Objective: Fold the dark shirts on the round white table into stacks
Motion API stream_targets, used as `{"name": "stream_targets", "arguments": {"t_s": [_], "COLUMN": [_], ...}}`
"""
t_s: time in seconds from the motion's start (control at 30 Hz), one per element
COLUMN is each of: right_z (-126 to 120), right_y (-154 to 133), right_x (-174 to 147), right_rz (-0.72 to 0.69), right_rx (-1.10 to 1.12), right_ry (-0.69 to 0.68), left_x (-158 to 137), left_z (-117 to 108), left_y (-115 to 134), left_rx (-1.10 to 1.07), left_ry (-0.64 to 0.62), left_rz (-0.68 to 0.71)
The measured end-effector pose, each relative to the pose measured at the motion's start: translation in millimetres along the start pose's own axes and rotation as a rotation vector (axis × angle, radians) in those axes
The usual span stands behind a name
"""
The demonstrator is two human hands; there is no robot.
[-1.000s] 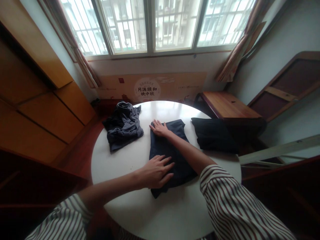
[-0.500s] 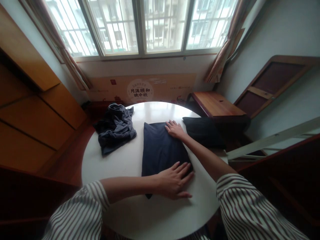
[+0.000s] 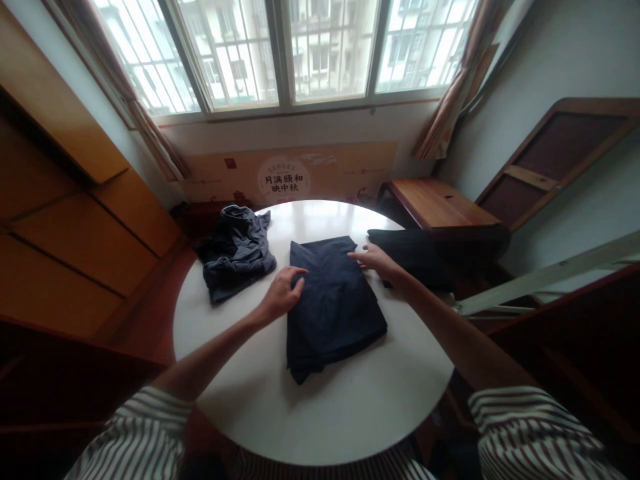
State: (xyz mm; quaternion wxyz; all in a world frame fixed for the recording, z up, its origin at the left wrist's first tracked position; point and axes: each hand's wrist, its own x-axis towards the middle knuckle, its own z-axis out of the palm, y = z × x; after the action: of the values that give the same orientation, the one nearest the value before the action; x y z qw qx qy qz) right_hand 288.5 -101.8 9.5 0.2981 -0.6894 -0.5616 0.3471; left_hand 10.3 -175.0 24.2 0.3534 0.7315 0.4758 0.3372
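A folded dark navy garment point(image 3: 334, 303) lies in the middle of the white round table point(image 3: 340, 420); its exact kind is not clear. At its left edge is my left hand point(image 3: 284, 293), with thumb and forefinger apart and the other fingers loosely bent. My right hand point(image 3: 381, 261) is by the upper right corner, its fingers stretched toward the cloth and the thumb raised. Neither hand has visibly gripped the fabric. To the left lies a crumpled dark grey garment point(image 3: 240, 253). A black folded cloth point(image 3: 413, 257) rests at the right, partly behind my right forearm.
Beyond the table's right side stands a wooden side table point(image 3: 445, 203). A pale metal rail point(image 3: 545, 283) slopes down toward the table's right edge. Wooden cabinets point(image 3: 65, 260) line the left, and a printed banner point(image 3: 210, 170) is below the window.
My left hand has left the garment's near right part and moved to its left edge. My right hand has lifted from lying flat and shifted right. The garment's near side looks rearranged.
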Motion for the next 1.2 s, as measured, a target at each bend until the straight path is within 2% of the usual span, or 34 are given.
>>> {"name": "stream_targets", "arguments": {"t_s": [0.03, 0.1, 0.13, 0.2, 0.33, 0.5, 0.63, 0.7, 0.8, 0.9, 1.03, 1.13, 1.2], "right_z": [-4, -8, -8, -7, -2, 5, 9, 6, -1, -7, -8, -7, -7], "right_y": [3, 5, 4, 1, -7, -11, -9, -4, 8, 26, 42, 47, 49], "right_x": [-4, -8, -9, -9, -9, -11, -11, -14, -23, -38, -54, -54, -51], "right_rz": [0.031, 0.083, 0.107, 0.155, 0.232, 0.196, 0.130, 0.046, -0.204, -0.395, -0.463, -0.498, -0.524], "right_rx": [0.065, 0.168, 0.209, 0.270, 0.354, 0.482, 0.578, 0.662, 0.819, 0.741, 0.492, 0.482, 0.490], "right_ry": [-0.033, -0.083, -0.101, -0.127, -0.193, -0.219, -0.189, -0.185, -0.186, -0.217, -0.312, -0.396, -0.447], "left_x": [8, 20, 24, 29, 41, 69, 85, 84, 68, 41, 17, 16, 17], "left_z": [-7, -14, -15, -13, -4, 5, 3, -2, -11, -16, -17, -17, -16], "left_y": [-13, -31, -35, -37, -30, -33, -38, -40, -45, -51, -57, -62, -67], "left_rx": [-0.064, -0.231, -0.309, -0.416, -0.522, -0.679, -0.757, -0.829, -0.910, -0.761, -0.406, -0.283, -0.248], "left_ry": [0.082, 0.135, 0.131, 0.058, -0.128, -0.001, -0.029, -0.017, 0.042, -0.037, -0.231, -0.258, -0.233], "left_rz": [-0.166, -0.427, -0.504, -0.544, -0.485, -0.425, -0.397, -0.277, -0.007, 0.120, 0.164, 0.250, 0.291]}}
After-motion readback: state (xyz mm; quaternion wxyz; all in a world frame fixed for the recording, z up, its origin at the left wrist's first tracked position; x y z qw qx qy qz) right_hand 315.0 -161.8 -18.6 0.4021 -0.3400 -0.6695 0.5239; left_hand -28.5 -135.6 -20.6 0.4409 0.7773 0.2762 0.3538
